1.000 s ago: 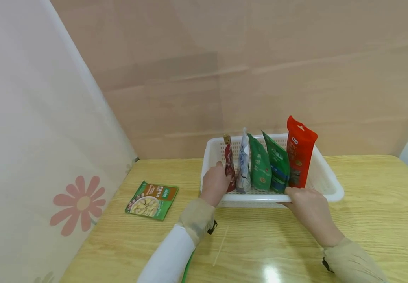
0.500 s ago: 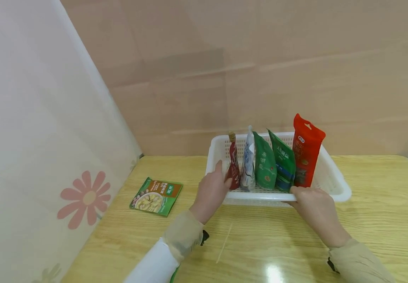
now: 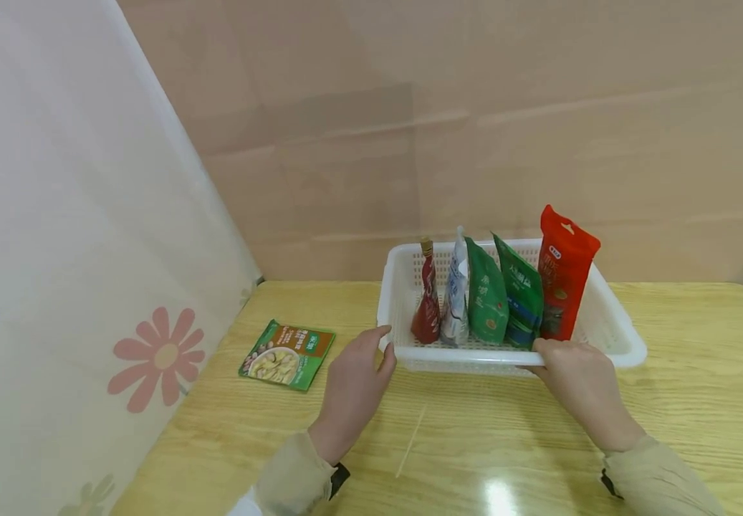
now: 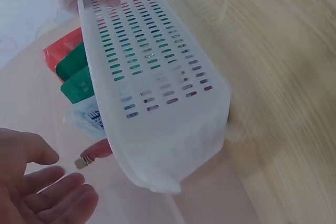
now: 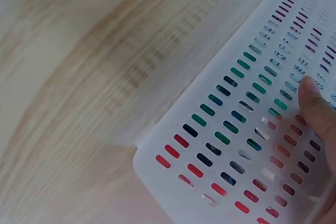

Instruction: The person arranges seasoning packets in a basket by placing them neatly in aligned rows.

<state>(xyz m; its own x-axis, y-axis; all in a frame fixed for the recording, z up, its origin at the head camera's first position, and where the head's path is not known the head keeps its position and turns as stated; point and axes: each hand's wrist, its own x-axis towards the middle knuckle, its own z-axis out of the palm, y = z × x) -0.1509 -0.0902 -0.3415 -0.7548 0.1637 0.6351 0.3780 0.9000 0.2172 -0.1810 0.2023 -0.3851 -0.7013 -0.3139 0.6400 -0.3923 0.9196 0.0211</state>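
A white plastic basket (image 3: pixel 468 355) stands on the table. In it, from left to right, are a red bottle (image 3: pixel 428 301) with a gold cap, a white-and-blue packet (image 3: pixel 455 301), two green packets (image 3: pixel 487 301) and a tall red packet (image 3: pixel 563 276). My right hand (image 3: pixel 580 383) grips the basket's front rim, its thumb (image 5: pixel 314 100) against the perforated wall in the right wrist view. My left hand (image 3: pixel 355 390) is by the front left corner, holding nothing. In the left wrist view its fingers (image 4: pixel 58 192) are relaxed and apart from the basket.
A flat green-and-brown food packet (image 3: pixel 287 355) lies on the wooden table (image 3: pixel 474 437) left of the basket. A brown covering (image 3: pixel 345 129) rises behind the table, and a white flower-print cloth (image 3: pixel 74 251) hangs at the left.
My left hand has let go of the red bottle and drawn back left and toward me, out of the basket. The right hand keeps its grip on the rim. The view has shifted slightly.
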